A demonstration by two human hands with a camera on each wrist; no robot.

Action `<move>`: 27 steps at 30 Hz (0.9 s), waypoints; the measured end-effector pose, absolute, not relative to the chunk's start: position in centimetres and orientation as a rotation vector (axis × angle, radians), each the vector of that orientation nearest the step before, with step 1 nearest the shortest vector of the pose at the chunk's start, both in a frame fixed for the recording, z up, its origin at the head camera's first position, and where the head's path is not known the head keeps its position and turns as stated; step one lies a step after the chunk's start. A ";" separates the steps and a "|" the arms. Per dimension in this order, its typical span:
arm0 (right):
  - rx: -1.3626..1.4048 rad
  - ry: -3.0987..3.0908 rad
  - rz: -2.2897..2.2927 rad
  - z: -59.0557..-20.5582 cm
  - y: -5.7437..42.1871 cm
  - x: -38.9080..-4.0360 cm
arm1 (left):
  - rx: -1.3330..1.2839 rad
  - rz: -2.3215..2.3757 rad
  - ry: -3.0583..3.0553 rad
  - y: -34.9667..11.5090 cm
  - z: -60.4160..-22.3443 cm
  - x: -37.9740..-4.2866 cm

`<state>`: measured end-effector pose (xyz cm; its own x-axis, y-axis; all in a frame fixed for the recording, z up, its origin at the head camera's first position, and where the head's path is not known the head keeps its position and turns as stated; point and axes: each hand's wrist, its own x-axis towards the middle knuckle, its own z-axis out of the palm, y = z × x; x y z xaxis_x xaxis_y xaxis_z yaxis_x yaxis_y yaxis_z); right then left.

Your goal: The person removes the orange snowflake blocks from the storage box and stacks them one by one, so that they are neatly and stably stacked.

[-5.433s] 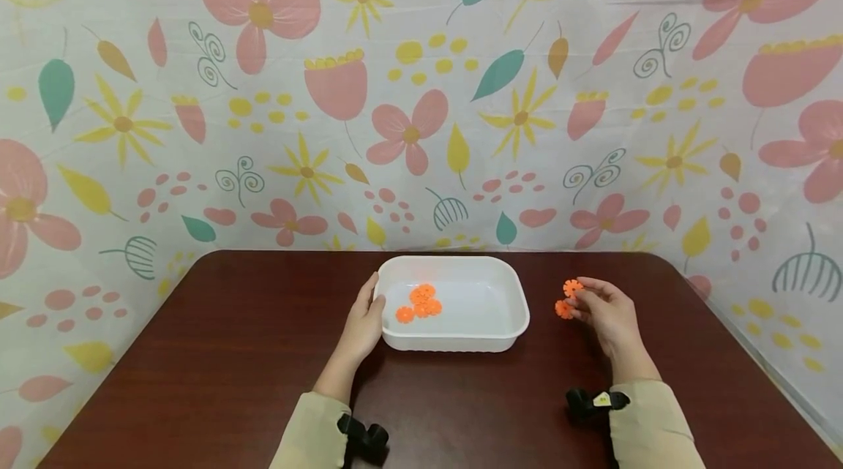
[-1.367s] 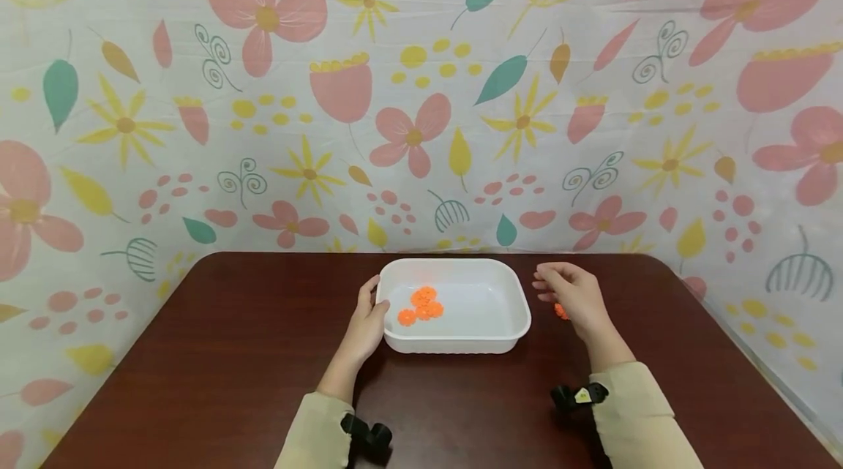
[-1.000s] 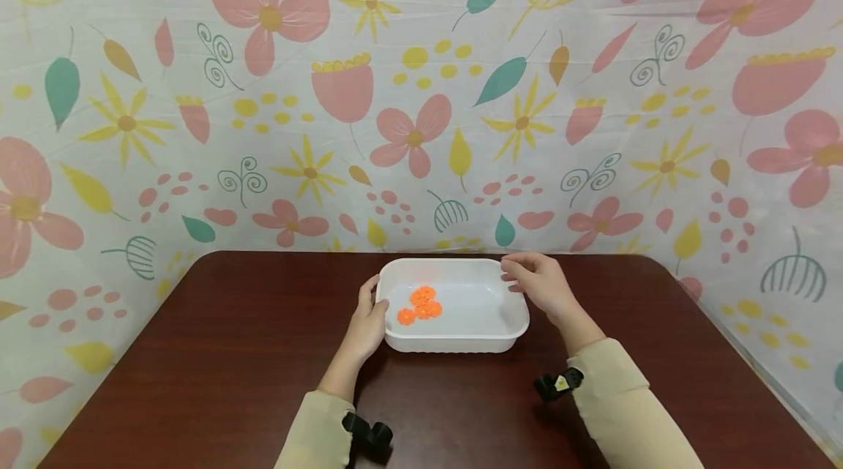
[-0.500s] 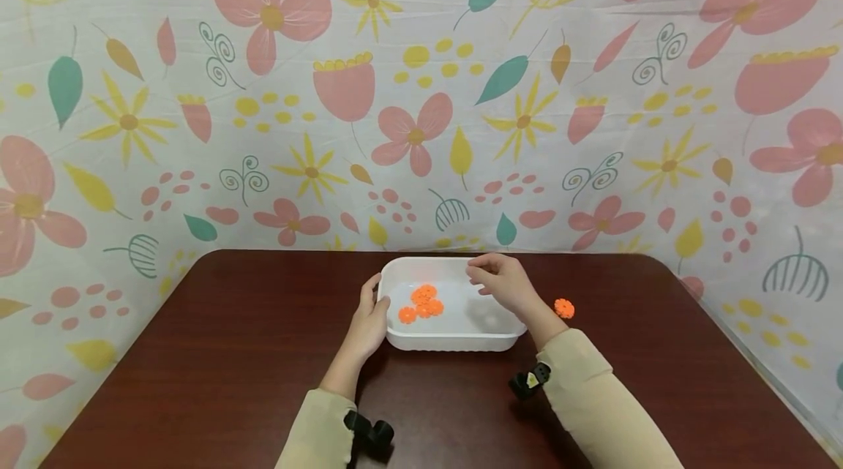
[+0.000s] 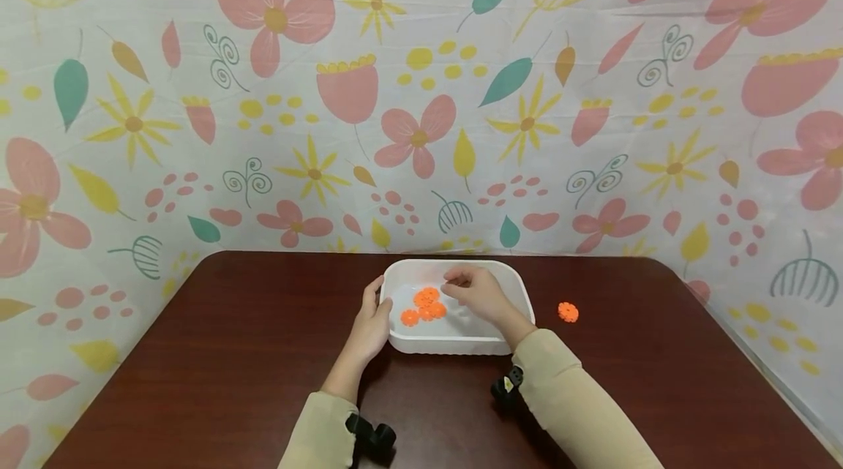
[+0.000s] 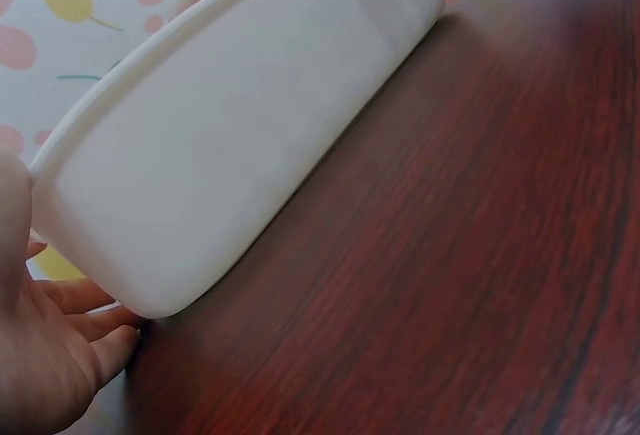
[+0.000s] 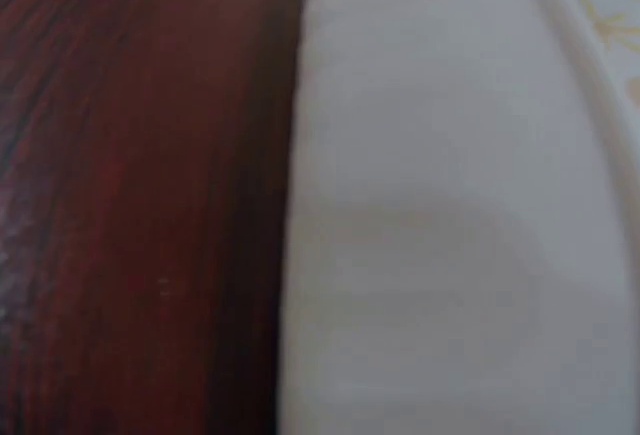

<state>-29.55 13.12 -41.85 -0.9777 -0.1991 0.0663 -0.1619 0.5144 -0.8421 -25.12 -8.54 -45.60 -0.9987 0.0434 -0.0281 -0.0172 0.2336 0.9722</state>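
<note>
A white plastic basin (image 5: 454, 344) stands near the far edge of the dark table. My left hand (image 5: 370, 323) holds its left end, thumb at the rim and fingers outside; in the left wrist view this hand's fingers (image 6: 85, 320) reach round the basin's lower corner. My right hand (image 5: 481, 293) is over the basin's middle, its fingers loosely bent and no disc visible between them. Just left of its fingertips several orange notched discs (image 5: 426, 301) lie on the basin floor, some overlapping. Basin wall (image 7: 430, 205) fills much of the blurred right wrist view, where the hand is hidden.
Right of the basin an orange notched disc (image 5: 568, 312) lies on the brown wooden table (image 5: 250, 352). Directly behind the table hangs a flower-patterned cloth (image 5: 421, 88). Black wrist cameras are strapped to both sleeves.
Earlier my right hand held an orange disc right of the basin. It has since moved left over the rim, uncovering the disc on the table. My left hand has stayed at the basin.
</note>
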 end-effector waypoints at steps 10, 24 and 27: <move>-0.400 2.778 -1.177 -43.1 12.8 -29.8 | 0.048 1.918 2.438 -8.9 -45.6 -25.0; -0.386 2.750 -0.977 -43.4 12.3 -29.8 | 0.048 1.940 2.429 -8.7 -45.7 -25.1; -0.420 2.759 -0.927 -43.5 12.1 -29.9 | 0.045 1.940 2.433 -8.6 -45.8 -25.2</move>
